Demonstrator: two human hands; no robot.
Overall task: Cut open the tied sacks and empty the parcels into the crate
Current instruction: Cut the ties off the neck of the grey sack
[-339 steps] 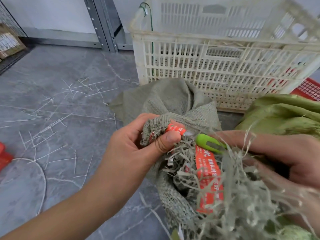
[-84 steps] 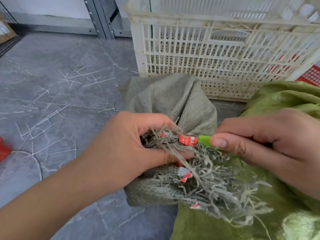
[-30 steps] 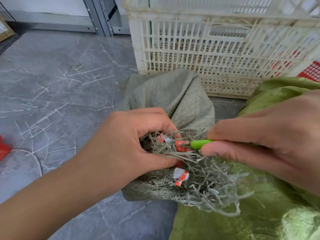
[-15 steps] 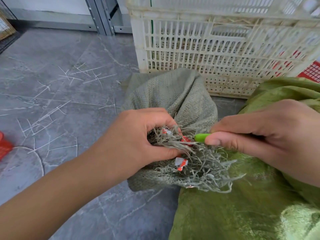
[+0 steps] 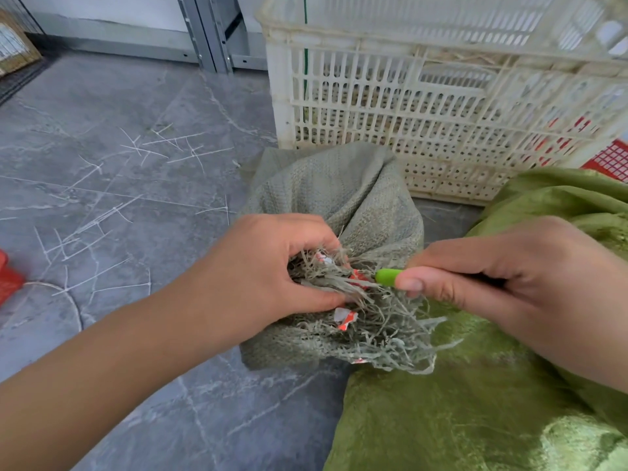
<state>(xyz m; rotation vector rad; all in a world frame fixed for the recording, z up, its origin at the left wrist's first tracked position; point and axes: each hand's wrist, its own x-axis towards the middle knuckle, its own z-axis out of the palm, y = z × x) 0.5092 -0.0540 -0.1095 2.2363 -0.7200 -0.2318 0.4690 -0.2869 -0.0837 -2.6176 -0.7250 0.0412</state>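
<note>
A grey-green woven sack (image 5: 343, 195) lies on the floor in front of a white slatted crate (image 5: 441, 96). Its tied neck is a bunch of frayed strands with scraps of red tape (image 5: 358, 277). My left hand (image 5: 272, 266) grips this frayed neck from the left. My right hand (image 5: 509, 280) holds a green-handled cutter (image 5: 387, 277), its tip pressed into the strands at the tape. The blade itself is hidden among the fibres. A second, brighter green sack (image 5: 475, 385) lies under my right hand.
Grey stone floor (image 5: 119, 164) is strewn with thin white strands. A red object (image 5: 6, 280) sits at the left edge, a red mesh crate (image 5: 611, 158) at the right. Metal shelf posts (image 5: 210, 32) stand behind, and a carton (image 5: 13, 49) at far left.
Over the last second my hands have stayed at the sack's neck, with the cutter tip working at the tape. More of the red tape is torn than eleven seconds ago.
</note>
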